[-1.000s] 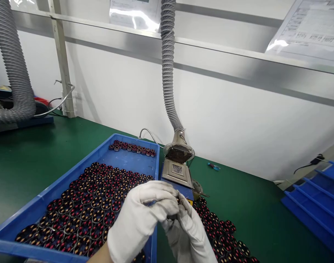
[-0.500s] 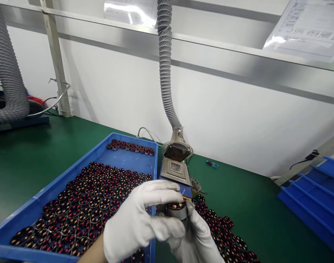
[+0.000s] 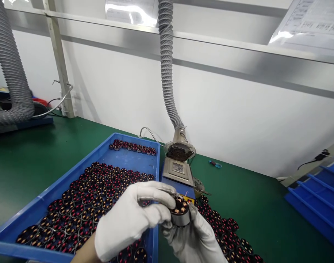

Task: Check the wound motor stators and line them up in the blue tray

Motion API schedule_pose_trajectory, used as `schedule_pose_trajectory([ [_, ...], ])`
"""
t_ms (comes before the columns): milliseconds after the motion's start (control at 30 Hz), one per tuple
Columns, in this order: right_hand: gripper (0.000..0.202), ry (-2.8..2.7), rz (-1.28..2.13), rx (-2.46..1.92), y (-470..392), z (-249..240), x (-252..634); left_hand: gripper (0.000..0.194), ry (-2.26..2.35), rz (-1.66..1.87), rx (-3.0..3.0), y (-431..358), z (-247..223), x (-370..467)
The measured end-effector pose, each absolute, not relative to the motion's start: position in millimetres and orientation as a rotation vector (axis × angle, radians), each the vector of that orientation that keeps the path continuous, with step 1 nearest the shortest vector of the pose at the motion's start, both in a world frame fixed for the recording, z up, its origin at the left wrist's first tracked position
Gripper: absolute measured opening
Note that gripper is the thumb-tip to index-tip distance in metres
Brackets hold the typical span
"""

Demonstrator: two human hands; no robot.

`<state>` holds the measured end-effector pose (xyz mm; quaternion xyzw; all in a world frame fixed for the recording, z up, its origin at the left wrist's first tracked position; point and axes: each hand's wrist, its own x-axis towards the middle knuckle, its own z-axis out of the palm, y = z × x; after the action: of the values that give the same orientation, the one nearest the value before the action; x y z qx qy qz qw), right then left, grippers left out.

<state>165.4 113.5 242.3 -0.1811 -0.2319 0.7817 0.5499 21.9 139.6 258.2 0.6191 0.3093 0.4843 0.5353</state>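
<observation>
A motor stator (image 3: 180, 217), a round dark ring with copper windings inside and a grey metal outer band, is held up between my white-gloved hands. My right hand (image 3: 195, 237) grips it from below and from the right. My left hand (image 3: 136, 215) is closed at its left upper edge, thumb and fingertips against the rim; whether a wire is pinched there is too small to tell. A thin wire end sticks up behind it. Left of my hands, a blue tray (image 3: 123, 160) bears rows of similar stators (image 3: 87, 199).
Behind my hands stands a solder pot (image 3: 177, 171) with a square metal top, beneath an extraction hose (image 3: 167, 65). Loose stators (image 3: 227, 233) lie in a heap at the right. Small blue-handled cutters (image 3: 215, 164) lie farther back. Blue bins (image 3: 320, 197) stand at the far right.
The stator has tipped so more of its windings and outer band show. My left fingers have drawn back from around it to its left edge. The view has shifted slightly.
</observation>
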Motion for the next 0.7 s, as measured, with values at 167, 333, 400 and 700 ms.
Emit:
schedule_pose_trajectory([
  [167, 0.028, -0.611, 1.823, -0.463, 116.9, 239.3, 166.2, 0.013, 0.601, 1.329, 1.384, 136.7, 250.4, 30.3],
  [333, 0.032, -0.661, 1.816, -0.483, 119.2, 235.5, 172.6, 0.009, 0.532, 1.531, 1.155, 133.2, 249.3, 24.1],
  [400, 0.028, -0.661, 1.826, -0.475, 117.8, 235.4, 173.6, 0.012, 0.637, 1.512, 1.208, 133.9, 251.7, 20.3],
  [700, 0.028, -0.802, 1.44, -0.643, 132.0, 216.3, 177.5, 0.018, 0.592, 1.467, 1.509, 131.6, 253.8, 26.0],
])
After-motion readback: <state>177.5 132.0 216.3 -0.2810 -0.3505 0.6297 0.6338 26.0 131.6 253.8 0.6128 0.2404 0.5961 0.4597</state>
